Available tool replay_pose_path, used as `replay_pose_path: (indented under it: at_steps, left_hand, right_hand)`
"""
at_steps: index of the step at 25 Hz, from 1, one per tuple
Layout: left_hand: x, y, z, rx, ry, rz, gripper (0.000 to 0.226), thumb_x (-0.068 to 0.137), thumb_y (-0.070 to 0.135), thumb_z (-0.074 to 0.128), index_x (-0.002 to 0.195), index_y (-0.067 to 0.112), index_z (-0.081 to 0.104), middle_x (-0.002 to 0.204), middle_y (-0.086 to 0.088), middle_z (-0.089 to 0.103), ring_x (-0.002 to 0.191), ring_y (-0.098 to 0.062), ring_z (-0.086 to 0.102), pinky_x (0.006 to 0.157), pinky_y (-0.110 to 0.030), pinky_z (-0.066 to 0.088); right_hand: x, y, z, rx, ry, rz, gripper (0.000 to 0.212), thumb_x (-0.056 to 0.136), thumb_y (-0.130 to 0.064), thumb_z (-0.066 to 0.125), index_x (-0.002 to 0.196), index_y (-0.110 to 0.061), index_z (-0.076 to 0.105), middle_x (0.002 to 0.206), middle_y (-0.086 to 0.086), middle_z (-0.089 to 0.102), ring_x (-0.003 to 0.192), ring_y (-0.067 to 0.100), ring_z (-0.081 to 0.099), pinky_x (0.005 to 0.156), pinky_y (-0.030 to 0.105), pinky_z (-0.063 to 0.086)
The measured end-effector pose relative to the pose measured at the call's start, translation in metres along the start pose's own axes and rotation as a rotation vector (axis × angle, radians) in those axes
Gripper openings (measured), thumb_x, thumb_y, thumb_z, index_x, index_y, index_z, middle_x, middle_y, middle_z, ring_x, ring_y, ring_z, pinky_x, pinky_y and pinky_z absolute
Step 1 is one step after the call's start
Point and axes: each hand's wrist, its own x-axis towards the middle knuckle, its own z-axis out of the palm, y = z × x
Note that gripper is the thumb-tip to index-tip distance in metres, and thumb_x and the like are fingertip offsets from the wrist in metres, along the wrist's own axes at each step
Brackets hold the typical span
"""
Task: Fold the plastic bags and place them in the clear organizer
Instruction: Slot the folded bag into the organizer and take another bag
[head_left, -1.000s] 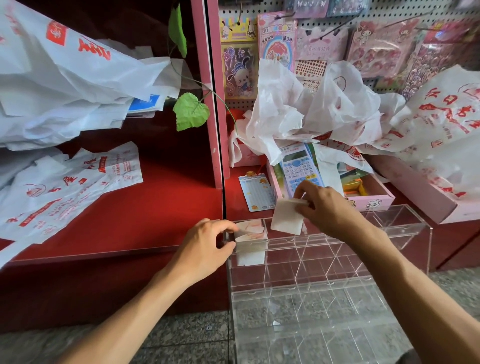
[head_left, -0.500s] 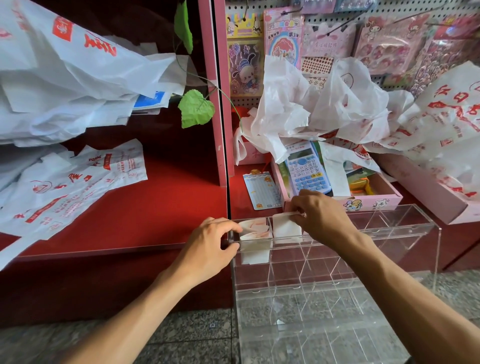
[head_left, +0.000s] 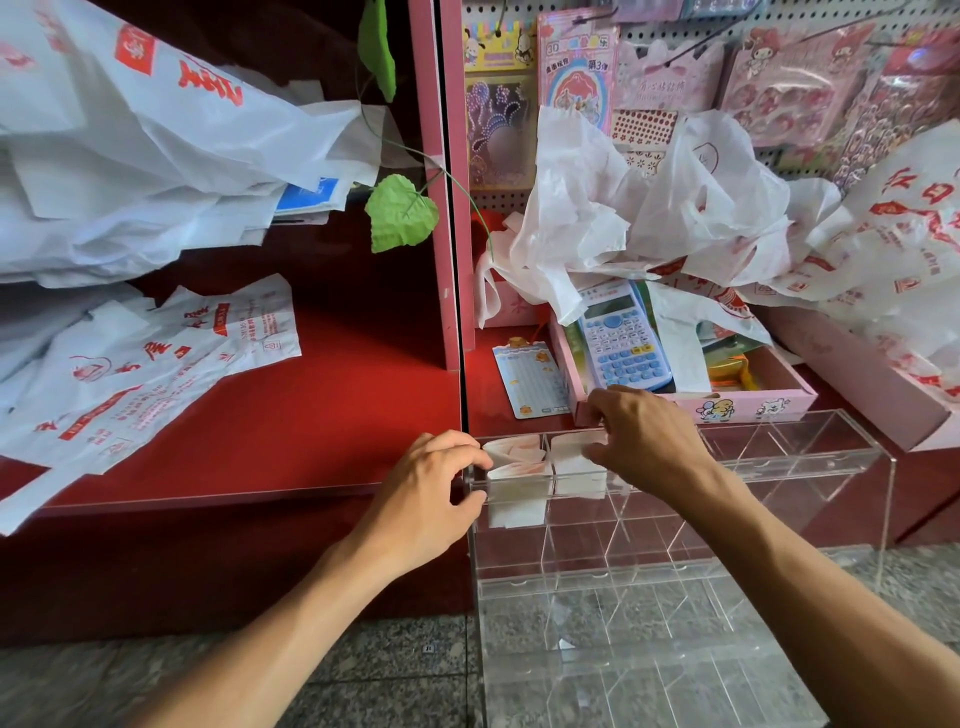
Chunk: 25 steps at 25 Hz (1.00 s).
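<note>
My left hand (head_left: 431, 499) grips the near-left corner of the clear organizer (head_left: 810, 467), thumb on the front wall, fingers curled over the rim. My right hand (head_left: 649, 441) is down at the top of the second compartment from the left, fingers curled round a folded bag (head_left: 576, 470) — it stands upright in that slot, long axis vertical, top edge up at the rim. The leftmost compartment beside it holds another folded bag (head_left: 517, 467), also upright, with faint red print on its top folds. The organizer's remaining compartments run off to the right.

Behind the organizer — a red shelf (head_left: 332, 405) with flat printed bags (head_left: 140, 374) on its left part and a heap of crumpled white bags (head_left: 649, 208) to the right. A blue calculator (head_left: 621, 340) lies in a pink tray (head_left: 753, 408) just behind my right hand.
</note>
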Motion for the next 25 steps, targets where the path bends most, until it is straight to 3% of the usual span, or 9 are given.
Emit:
replay_pose_path:
  at_steps: [4, 10, 14, 16, 18, 21, 23, 25]
  left_hand:
    - [-0.001, 0.000, -0.006, -0.014, -0.003, 0.006, 0.025, 0.085, 0.026, 0.071, 0.111, 0.025, 0.070, 0.114, 0.018, 0.059, 0.104, -0.002, 0.048, 0.091, -0.002, 0.026]
    - [-0.023, -0.023, -0.033, 0.040, 0.061, -0.032, 0.022, 0.085, 0.021, 0.070, 0.107, 0.021, 0.071, 0.111, 0.013, 0.064, 0.101, -0.005, 0.053, 0.094, -0.004, 0.026]
    - [-0.051, -0.073, -0.077, 0.264, 0.147, -0.168, 0.023, 0.087, 0.024, 0.066, 0.109, 0.022, 0.070, 0.112, 0.014, 0.064, 0.102, -0.013, 0.057, 0.096, -0.030, 0.044]
    - [-0.070, -0.102, -0.101, 0.356, 0.170, -0.318, 0.026, 0.090, 0.026, 0.063, 0.115, 0.021, 0.068, 0.119, 0.010, 0.063, 0.107, -0.017, 0.056, 0.096, -0.035, 0.046]
    - [-0.086, -0.131, -0.122, 0.425, 0.194, -0.503, 0.039, 0.094, 0.029, 0.059, 0.132, 0.020, 0.058, 0.135, 0.004, 0.056, 0.123, -0.021, 0.051, 0.104, -0.038, 0.042]
    - [-0.102, -0.164, -0.141, 0.438, 0.180, -0.750, 0.062, 0.098, 0.031, 0.050, 0.153, 0.017, 0.026, 0.158, -0.004, 0.033, 0.146, -0.023, 0.027, 0.117, -0.047, 0.026]
    - [-0.107, -0.177, -0.145, 0.443, 0.076, -0.815, 0.072, 0.095, 0.022, 0.050, 0.157, 0.018, 0.013, 0.162, -0.004, 0.021, 0.150, -0.021, 0.016, 0.121, -0.049, 0.013]
    - [-0.107, -0.183, -0.150, 0.503, -0.028, -0.808, 0.083, 0.084, 0.016, 0.056, 0.156, 0.019, 0.014, 0.161, -0.002, 0.021, 0.148, -0.024, 0.019, 0.119, -0.048, 0.016]
  right_hand:
    - [-0.002, -0.016, -0.019, 0.104, 0.031, -0.050, 0.029, 0.078, -0.034, 0.079, 0.097, -0.020, 0.061, 0.088, -0.010, 0.052, 0.077, 0.014, 0.054, 0.062, 0.027, 0.046]
    - [0.011, -0.093, -0.005, 0.213, 0.059, -0.272, 0.015, 0.080, -0.028, 0.072, 0.083, -0.019, 0.059, 0.076, -0.011, 0.050, 0.070, 0.016, 0.052, 0.057, 0.029, 0.035]
    - [0.022, -0.147, 0.026, 0.252, 0.023, -0.373, 0.018, 0.081, -0.031, 0.065, 0.078, -0.025, 0.048, 0.082, -0.009, 0.052, 0.076, 0.020, 0.054, 0.061, 0.032, 0.040]
    - [0.025, -0.166, 0.042, 0.240, 0.004, -0.430, 0.013, 0.080, -0.035, 0.060, 0.081, -0.026, 0.050, 0.087, -0.007, 0.056, 0.082, 0.024, 0.057, 0.064, 0.035, 0.046]
    - [0.027, -0.180, 0.056, 0.243, -0.029, -0.463, 0.009, 0.079, -0.034, 0.053, 0.085, -0.026, 0.054, 0.093, -0.006, 0.059, 0.088, 0.024, 0.057, 0.070, 0.039, 0.050]
    - [0.031, -0.193, 0.071, 0.221, -0.071, -0.477, 0.022, 0.078, -0.038, 0.046, 0.093, -0.027, 0.058, 0.098, -0.008, 0.062, 0.091, 0.022, 0.057, 0.077, 0.042, 0.051]
    - [0.030, -0.195, 0.077, 0.222, -0.078, -0.468, 0.022, 0.078, -0.037, 0.050, 0.095, -0.026, 0.060, 0.099, -0.008, 0.063, 0.090, 0.022, 0.059, 0.078, 0.041, 0.051]
    - [0.030, -0.196, 0.080, 0.240, -0.065, -0.457, 0.018, 0.079, -0.033, 0.055, 0.095, -0.026, 0.062, 0.098, -0.009, 0.064, 0.087, 0.020, 0.059, 0.075, 0.038, 0.052]
